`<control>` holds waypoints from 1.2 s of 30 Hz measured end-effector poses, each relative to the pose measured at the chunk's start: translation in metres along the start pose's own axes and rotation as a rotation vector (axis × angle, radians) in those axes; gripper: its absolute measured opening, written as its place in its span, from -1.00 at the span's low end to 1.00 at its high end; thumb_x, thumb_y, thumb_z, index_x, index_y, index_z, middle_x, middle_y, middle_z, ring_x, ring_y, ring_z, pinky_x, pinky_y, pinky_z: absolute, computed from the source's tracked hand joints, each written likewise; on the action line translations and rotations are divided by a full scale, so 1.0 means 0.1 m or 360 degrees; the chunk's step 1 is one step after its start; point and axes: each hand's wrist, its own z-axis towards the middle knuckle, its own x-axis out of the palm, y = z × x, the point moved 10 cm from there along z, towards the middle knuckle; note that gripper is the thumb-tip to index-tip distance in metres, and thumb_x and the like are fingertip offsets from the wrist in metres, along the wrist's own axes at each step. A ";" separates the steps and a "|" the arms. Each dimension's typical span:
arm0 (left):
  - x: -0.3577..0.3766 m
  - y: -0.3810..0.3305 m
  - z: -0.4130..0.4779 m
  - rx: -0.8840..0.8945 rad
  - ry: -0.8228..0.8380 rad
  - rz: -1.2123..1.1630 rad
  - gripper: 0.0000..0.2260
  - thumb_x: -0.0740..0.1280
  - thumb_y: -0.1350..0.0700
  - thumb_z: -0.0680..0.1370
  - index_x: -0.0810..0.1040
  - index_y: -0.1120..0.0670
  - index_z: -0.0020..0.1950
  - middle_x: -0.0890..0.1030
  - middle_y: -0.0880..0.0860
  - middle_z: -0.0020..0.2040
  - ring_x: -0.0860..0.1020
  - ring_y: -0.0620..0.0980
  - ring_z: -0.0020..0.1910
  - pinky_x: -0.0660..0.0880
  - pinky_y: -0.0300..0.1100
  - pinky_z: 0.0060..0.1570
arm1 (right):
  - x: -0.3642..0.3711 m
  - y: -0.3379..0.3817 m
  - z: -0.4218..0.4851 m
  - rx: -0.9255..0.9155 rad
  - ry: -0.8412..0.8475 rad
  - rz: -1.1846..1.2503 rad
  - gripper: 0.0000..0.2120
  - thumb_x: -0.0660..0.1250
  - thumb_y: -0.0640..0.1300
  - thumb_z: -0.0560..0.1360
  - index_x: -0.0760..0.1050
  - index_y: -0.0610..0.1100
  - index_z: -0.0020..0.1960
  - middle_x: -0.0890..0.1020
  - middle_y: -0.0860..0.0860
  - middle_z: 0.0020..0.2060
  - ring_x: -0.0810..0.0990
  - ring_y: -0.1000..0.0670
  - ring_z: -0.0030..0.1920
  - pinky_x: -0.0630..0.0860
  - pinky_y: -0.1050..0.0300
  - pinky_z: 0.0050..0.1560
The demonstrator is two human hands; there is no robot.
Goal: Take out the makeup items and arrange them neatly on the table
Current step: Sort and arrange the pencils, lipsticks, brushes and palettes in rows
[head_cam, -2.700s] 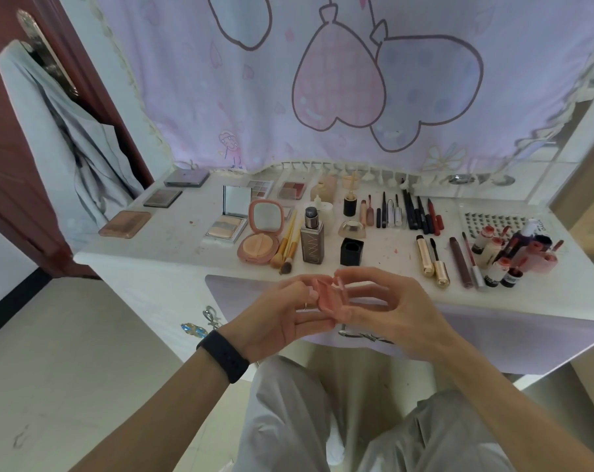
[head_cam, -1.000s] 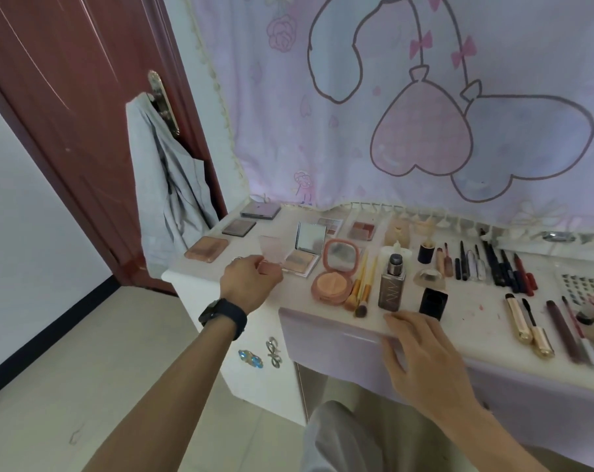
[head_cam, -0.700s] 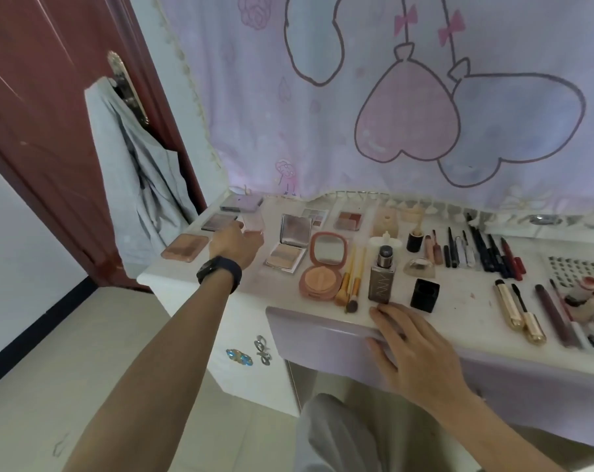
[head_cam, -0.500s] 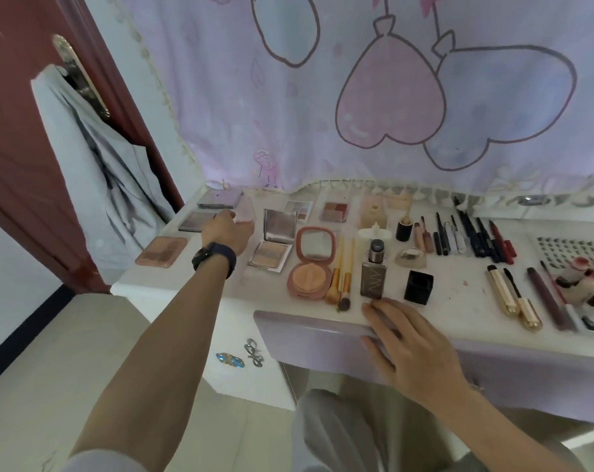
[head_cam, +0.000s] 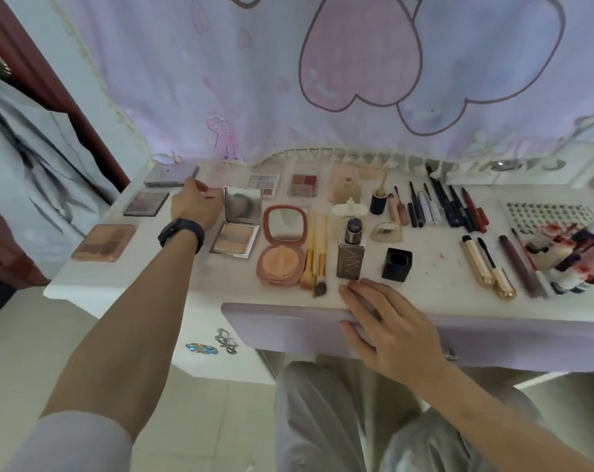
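My left hand point(head_cam: 194, 203) reaches to the back left of the white dressing table point(head_cam: 159, 284) and holds a small translucent pink case point(head_cam: 215, 193) low over the top, between a dark palette point(head_cam: 146, 203) and an open mirrored powder palette point(head_cam: 240, 226). Most of the case is hidden behind my fingers. My right hand point(head_cam: 385, 330) lies flat with straight fingers on the table's front edge, over the lilac drawer front point(head_cam: 282, 325), just in front of the foundation bottle point(head_cam: 351, 253).
Laid-out items fill the top: a brown palette point(head_cam: 103, 241), a grey palette point(head_cam: 171, 175), a round pink compact point(head_cam: 282, 248), brushes point(head_cam: 314, 257), a black cap point(head_cam: 397, 264), pencils point(head_cam: 442, 209), gold tubes point(head_cam: 486, 267), lip products point(head_cam: 568, 257). A curtain hangs behind, a door with a garment stands left.
Both hands held the pink case over my lap. My left hand then carried it to the table's back left and lowered it, while my right hand settled on the drawer edge.
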 end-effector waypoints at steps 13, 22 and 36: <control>-0.02 0.03 -0.01 0.0013 -0.0060 -0.0147 -0.66 0.29 -0.17 0.41 0.54 -0.15 0.15 0.62 -0.05 0.15 0.57 0.03 -0.01 0.49 -0.12 0.00 | 0.01 -0.03 0.00 0.0069 -0.0007 0.0037 -0.60 0.37 0.05 0.55 0.63 -0.16 0.29 0.67 -0.09 0.20 0.65 -0.09 0.17 0.61 0.02 0.18; 0.05 0.03 0.11 -0.0049 -0.0041 -0.0205 -0.67 0.28 -0.10 0.39 0.54 -0.17 0.15 0.60 -0.01 0.18 0.60 0.08 0.01 0.56 -0.03 0.09 | 0.03 -0.04 0.00 0.0095 -0.0012 0.0029 -0.59 0.40 0.06 0.53 0.65 -0.14 0.27 0.68 -0.06 0.18 0.65 -0.06 0.16 0.60 0.08 0.18; -0.51 0.54 0.10 -0.0020 -0.0140 0.0861 -0.51 0.22 -0.17 0.56 0.47 0.11 0.37 0.41 0.23 0.42 0.27 0.24 0.43 0.20 0.18 0.39 | 0.03 -0.03 0.00 0.0075 -0.0019 0.0049 -0.60 0.38 0.04 0.53 0.64 -0.15 0.28 0.67 -0.07 0.17 0.65 -0.09 0.15 0.61 0.04 0.15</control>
